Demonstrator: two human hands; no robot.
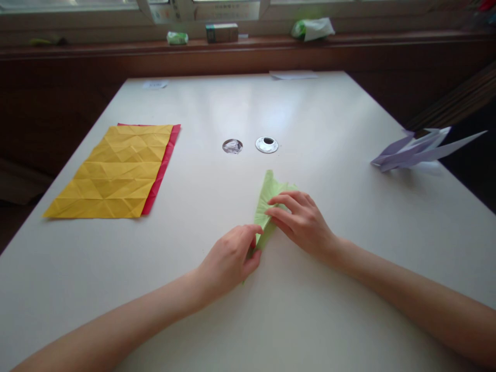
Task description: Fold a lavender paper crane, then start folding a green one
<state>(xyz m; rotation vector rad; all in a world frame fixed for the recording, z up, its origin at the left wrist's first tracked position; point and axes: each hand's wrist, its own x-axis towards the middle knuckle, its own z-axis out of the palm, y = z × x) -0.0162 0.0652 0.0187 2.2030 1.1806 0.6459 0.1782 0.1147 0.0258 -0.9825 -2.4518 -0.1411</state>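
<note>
A folded piece of light green paper (267,196) with fine creases lies on the white table in front of me. My left hand (234,253) grips its lower left edge between thumb and fingers. Bent over the paper's right side, my right hand (302,217) pinches a fold near the middle with its fingertips. Part of the green paper is hidden under both hands.
Creased yellow paper (112,175) overlaps a red sheet (158,178) on the left. A folded lilac paper shape (414,152) stands at the right edge. Two round holes (232,146) are set in the white table (201,196). Small items, including a box (222,33), line the sill.
</note>
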